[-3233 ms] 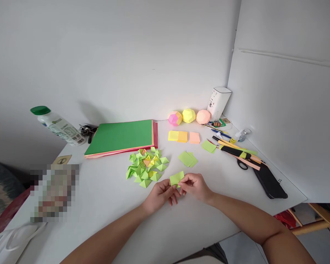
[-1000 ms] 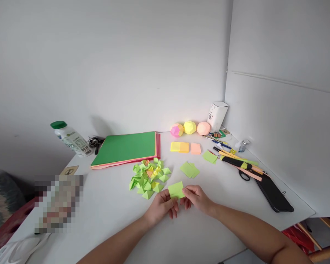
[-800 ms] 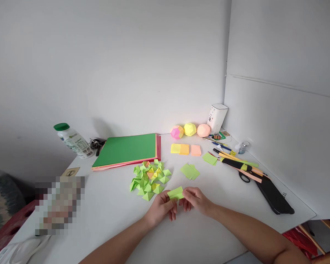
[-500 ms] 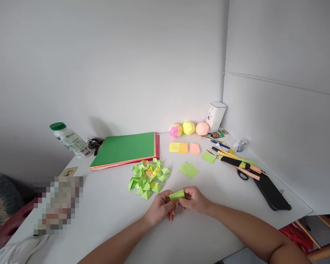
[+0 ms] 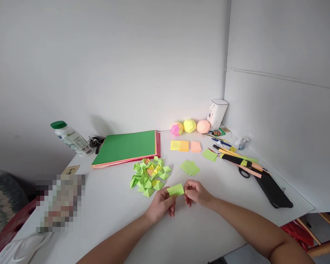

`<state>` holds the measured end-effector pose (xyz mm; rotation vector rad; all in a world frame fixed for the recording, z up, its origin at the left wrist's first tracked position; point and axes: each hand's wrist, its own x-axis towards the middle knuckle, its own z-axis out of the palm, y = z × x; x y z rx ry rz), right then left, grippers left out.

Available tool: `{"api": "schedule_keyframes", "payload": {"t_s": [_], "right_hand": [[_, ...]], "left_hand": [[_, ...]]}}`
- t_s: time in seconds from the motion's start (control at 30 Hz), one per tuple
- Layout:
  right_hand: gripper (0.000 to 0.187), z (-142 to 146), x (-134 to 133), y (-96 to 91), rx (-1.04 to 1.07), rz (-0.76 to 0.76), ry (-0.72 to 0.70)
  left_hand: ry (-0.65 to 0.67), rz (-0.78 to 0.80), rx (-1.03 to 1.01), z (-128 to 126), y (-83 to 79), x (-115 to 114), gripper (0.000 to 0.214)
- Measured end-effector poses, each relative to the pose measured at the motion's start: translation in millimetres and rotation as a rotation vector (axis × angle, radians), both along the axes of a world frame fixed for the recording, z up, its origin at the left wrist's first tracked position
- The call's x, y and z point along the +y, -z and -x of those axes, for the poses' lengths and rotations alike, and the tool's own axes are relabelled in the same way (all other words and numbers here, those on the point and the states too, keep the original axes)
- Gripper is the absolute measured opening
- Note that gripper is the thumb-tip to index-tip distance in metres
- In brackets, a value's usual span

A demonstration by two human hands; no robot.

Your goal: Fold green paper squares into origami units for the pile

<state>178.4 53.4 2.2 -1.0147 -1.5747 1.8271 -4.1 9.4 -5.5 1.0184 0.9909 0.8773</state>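
Note:
A light green slip of paper [image 5: 175, 189], folded into a flat rectangle, is held above the table. My left hand [image 5: 161, 205] pinches its left and lower edge, thumb in front. At the paper's right edge, my right hand [image 5: 196, 192] has its fingers curled in and closed, with the fingertips against that edge. Left of and beyond my hands lies a heap of folded paper pieces [image 5: 147, 178], mostly green with a few yellow and orange ones. Flat green paper squares [image 5: 190, 168] lie just beyond my hands.
Behind are a stack of coloured sheets [image 5: 126, 146], yellow sticky notes [image 5: 175, 145], pink notes [image 5: 195, 146] and paper balls, one yellow [image 5: 189, 125]. A cutter [image 5: 233, 159], scissors [image 5: 244, 172] and a black phone-like object [image 5: 273, 190] lie right. A bottle [image 5: 73, 139] stands back left.
The green paper has turned to show a wider flat face and sits slightly higher. My right hand has shifted right, from over the paper to its edge.

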Motion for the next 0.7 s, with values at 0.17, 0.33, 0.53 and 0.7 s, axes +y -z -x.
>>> {"api": "schedule_keyframes", "payload": {"t_s": [0.17,0.33,0.53,0.7], "right_hand": [[0.014,2.8,-2.7,1.1,-0.028,-0.016,-0.038],[0.007,8.1,-8.3,4.1,-0.084,-0.103,-0.057],[0.003,5.9,-8.7,-0.2,-0.1,-0.061,-0.041],[0.007,4.9,-4.9,-2.2,-0.012,-0.007,0.003]], "left_hand": [[0.013,-0.012,-0.001,0.8,4.2,-0.1,0.023],[0.055,-0.029,0.066,-0.3,1.0,-0.4,0.026],[0.072,-0.032,0.105,-1.7,-1.7,-1.9,0.027],[0.041,-0.013,0.055,-1.1,-1.8,-1.8,0.027]]}}
